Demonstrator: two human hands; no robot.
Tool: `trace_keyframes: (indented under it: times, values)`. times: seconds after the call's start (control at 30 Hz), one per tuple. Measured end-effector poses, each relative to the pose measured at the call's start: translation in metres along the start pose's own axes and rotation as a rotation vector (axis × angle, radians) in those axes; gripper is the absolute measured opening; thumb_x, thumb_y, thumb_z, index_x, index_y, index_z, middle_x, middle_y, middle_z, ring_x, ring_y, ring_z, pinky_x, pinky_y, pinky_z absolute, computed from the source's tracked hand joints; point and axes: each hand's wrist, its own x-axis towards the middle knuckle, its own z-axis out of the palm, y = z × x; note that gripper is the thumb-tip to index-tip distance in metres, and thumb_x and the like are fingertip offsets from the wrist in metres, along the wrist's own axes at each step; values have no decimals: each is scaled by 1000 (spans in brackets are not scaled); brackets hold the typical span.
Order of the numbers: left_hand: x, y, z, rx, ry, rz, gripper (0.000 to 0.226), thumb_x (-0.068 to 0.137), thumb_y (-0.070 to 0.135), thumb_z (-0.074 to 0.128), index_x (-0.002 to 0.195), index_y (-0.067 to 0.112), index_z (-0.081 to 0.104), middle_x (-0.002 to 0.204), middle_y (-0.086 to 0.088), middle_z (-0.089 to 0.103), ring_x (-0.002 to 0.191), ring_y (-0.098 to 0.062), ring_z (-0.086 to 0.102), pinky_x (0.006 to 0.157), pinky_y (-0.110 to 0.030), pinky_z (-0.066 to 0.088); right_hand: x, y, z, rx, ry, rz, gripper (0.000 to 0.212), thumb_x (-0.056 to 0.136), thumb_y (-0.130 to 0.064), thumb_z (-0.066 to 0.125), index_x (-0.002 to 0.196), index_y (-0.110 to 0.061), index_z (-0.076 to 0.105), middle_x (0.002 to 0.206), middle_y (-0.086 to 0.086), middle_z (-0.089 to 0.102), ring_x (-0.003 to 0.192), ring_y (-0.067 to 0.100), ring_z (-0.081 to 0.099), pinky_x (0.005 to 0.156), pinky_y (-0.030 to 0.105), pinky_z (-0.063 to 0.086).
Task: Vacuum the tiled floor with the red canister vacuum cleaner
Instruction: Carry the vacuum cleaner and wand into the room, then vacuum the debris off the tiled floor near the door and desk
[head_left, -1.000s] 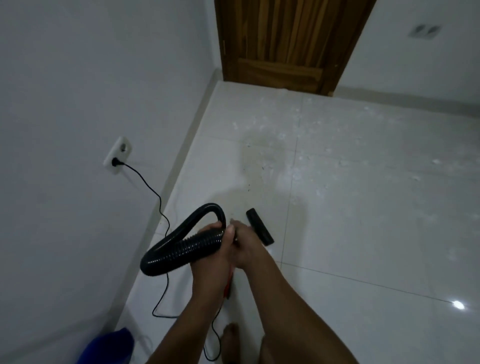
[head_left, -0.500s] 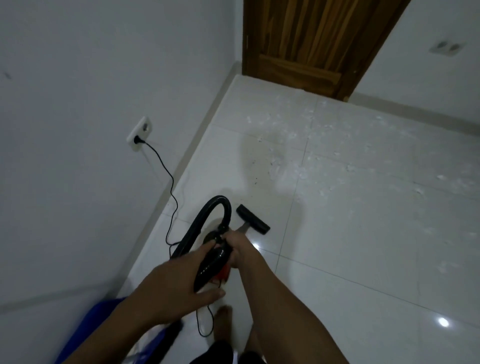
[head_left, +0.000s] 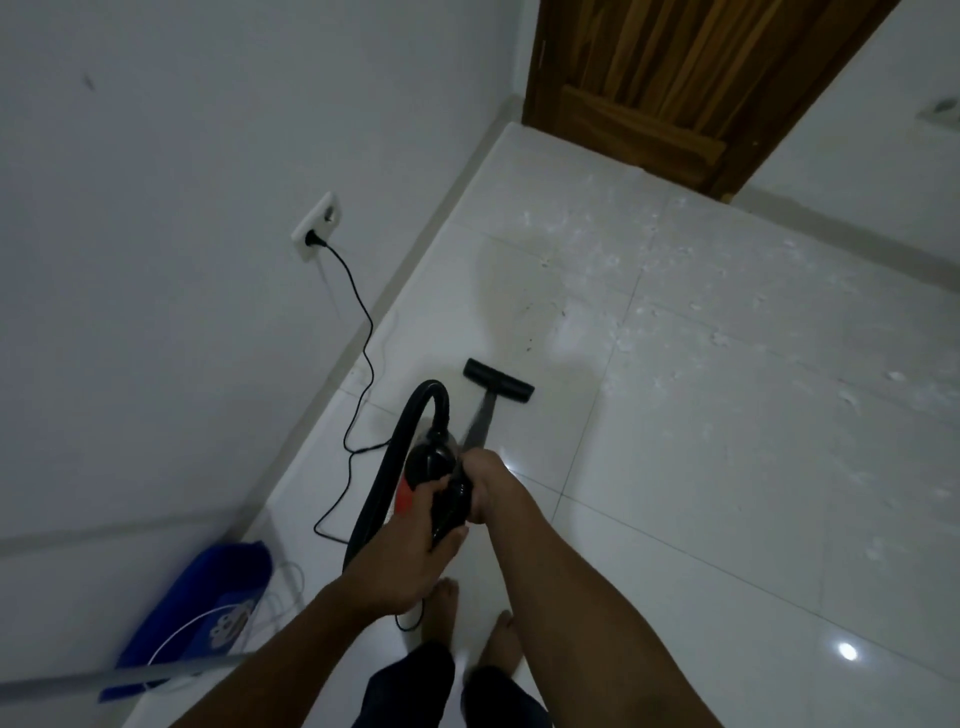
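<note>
Both — left hand (head_left: 413, 545), right hand (head_left: 483, 480) — grip vacuum handle (head_left: 448, 506); bag (head_left: 208, 587) print unreadable.

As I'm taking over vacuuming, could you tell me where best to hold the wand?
Grip its upper end, where the right hand is, coming from above and behind: the wand slopes down and forward to the head on the floor, so a top grip should steer it.

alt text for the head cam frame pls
Left hand and right hand grip the black handle of a red vacuum, its nozzle on white tiles short of scattered pale debris. The cord runs to a wall socket; a wooden door is ahead.
</note>
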Motion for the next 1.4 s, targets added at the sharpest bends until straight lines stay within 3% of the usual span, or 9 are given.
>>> trace_keyframes:
  times: [0.2, 0.43, 0.53, 0.63, 0.83, 0.93, 1.07, 1.23, 1.4]
  values:
    - [3, -21, -10, -54, -49, -48, 51, 97, 43, 59, 143, 35, 38, 70, 12, 63, 61, 4, 62, 56, -12, 44, 10, 6, -1, -56, 56, -25, 27, 100, -33, 50, 93, -9, 59, 46, 6, 54, 28, 15, 47, 32, 19, 39]
    - [14, -52, 6, 118, -75, -61, 59, 104, 37, 46, 157, 30, 19, 66, 8, 49, 58, 9, 56, 58, -11, 43, 62, 21, -1, -220, 125, -187, 47, 103, -19, 39, 145, -36, 26, 86, 16, 57, 36, 14, 52, 37, 25, 44]
    - [22, -57, 16, 227, -101, -90, 61, 104, 46, 41, 156, 37, 12, 66, 10, 47, 52, 1, 52, 59, -13, 42, 76, 21, -6, -307, 132, -224, 62, 100, -21, 49, 151, -37, 16, 108, 21, 62, 49, 15, 59, 44, 27, 50]
    - [39, -58, 28, 319, -75, -131, 59, 104, 50, 37, 157, 38, 13, 64, 10, 48, 50, 0, 50, 56, -13, 41, 85, 13, -11, -421, 152, -283, 74, 98, -20, 50, 152, -37, 3, 109, 10, 60, 74, 19, 65, 62, 33, 59]
    - [76, -45, 44, 302, -44, -227, 57, 105, 46, 36, 157, 35, 15, 66, 7, 57, 51, -3, 56, 51, -14, 44, 95, -11, -22, -411, 116, -169, 77, 101, -28, 49, 154, -41, -5, 101, 2, 56, 85, 17, 63, 70, 32, 57]
    - [90, -40, 57, 270, -17, -239, 64, 102, 50, 42, 158, 37, 14, 68, 10, 56, 55, 0, 56, 56, -14, 48, 102, -28, -33, -454, 124, -161, 78, 103, -24, 44, 152, -40, -14, 113, 10, 57, 94, 26, 65, 77, 37, 58]
    - [103, -38, 67, 242, -72, -228, 68, 99, 53, 47, 157, 38, 14, 71, 13, 54, 60, 2, 57, 64, -13, 48, 112, -50, -53, -516, 172, -170, 73, 104, -27, 39, 153, -40, -13, 103, 12, 61, 68, 16, 58, 55, 27, 48]
    - [121, -30, 79, 297, -84, -246, 63, 103, 47, 39, 158, 31, 14, 96, 1, 69, 73, -8, 64, 65, -15, 44, 127, -65, -71, -580, 172, -203, 73, 103, -29, 42, 154, -37, -10, 85, 2, 55, 66, 16, 56, 70, 36, 55]
    - [152, -18, 85, 208, -54, -281, 62, 105, 44, 38, 148, 50, -7, 109, -7, 72, 68, -2, 55, 66, -17, 44, 149, -83, -79, -621, 197, -202, 74, 102, -34, 43, 154, -37, -11, 81, 4, 56, 60, 14, 54, 59, 32, 53]
